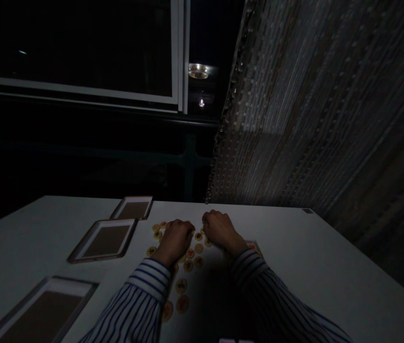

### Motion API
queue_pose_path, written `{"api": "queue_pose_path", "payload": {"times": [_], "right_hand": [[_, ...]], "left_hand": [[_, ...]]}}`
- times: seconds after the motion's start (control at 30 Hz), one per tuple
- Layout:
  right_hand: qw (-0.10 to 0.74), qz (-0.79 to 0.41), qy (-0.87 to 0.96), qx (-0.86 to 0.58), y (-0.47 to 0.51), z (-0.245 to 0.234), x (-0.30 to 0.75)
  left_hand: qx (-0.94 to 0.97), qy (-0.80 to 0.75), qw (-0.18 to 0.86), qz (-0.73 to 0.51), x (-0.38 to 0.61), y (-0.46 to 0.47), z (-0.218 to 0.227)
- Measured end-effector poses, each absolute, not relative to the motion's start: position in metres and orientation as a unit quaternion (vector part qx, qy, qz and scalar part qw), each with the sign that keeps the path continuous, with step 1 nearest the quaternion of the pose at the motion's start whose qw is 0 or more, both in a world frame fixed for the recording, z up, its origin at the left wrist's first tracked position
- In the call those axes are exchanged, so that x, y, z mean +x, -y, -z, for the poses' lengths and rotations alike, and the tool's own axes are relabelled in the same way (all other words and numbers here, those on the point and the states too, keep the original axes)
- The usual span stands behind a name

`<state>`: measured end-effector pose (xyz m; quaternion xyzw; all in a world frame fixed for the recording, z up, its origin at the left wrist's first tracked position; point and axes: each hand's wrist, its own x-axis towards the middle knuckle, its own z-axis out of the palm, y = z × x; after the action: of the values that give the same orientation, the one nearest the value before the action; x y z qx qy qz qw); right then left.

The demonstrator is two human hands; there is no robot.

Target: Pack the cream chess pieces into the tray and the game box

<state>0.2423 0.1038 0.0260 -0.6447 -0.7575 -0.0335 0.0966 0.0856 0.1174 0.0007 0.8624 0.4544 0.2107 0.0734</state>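
Several round yellowish discs with dark and red marks (182, 286) lie scattered on a white table (312, 267). My left hand (175, 239) rests knuckles-up over the discs, its fingers curled down onto them. My right hand (219, 229) sits just to the right of it, likewise curled with the fingertips on the discs. Whether either hand grips a disc is hidden in the dim light. Both arms wear blue-and-white striped sleeves.
Three shallow rectangular trays with brown insides lie in a row to the left: a far tray (133, 208), a middle tray (104, 240) and a near tray (41, 309). A beaded curtain (323, 105) hangs behind the table on the right. A dark window (80, 47) is behind.
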Motion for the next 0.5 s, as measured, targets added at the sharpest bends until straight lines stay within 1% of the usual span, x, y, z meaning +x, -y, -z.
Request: {"api": "queue_pose_path", "payload": {"times": [0.1, 0.17, 0.33, 0.5], "right_hand": [[0.108, 0.03, 0.752, -0.65, -0.104, -0.027, 0.241], [0.13, 0.029, 0.748, -0.651, -0.104, -0.029, 0.24], [0.218, 0.027, 0.761, -0.61, -0.104, -0.032, 0.236], [0.298, -0.005, 0.783, -0.546, -0.104, -0.03, 0.231]], "left_hand": [[0.845, -0.452, 0.139, -0.251, 0.082, -0.121, 0.0], [0.818, -0.451, 0.198, -0.299, 0.079, -0.124, -0.001], [0.68, -0.449, 0.383, -0.435, 0.073, -0.134, -0.007], [0.557, -0.429, 0.539, -0.464, 0.071, -0.132, -0.016]]}}
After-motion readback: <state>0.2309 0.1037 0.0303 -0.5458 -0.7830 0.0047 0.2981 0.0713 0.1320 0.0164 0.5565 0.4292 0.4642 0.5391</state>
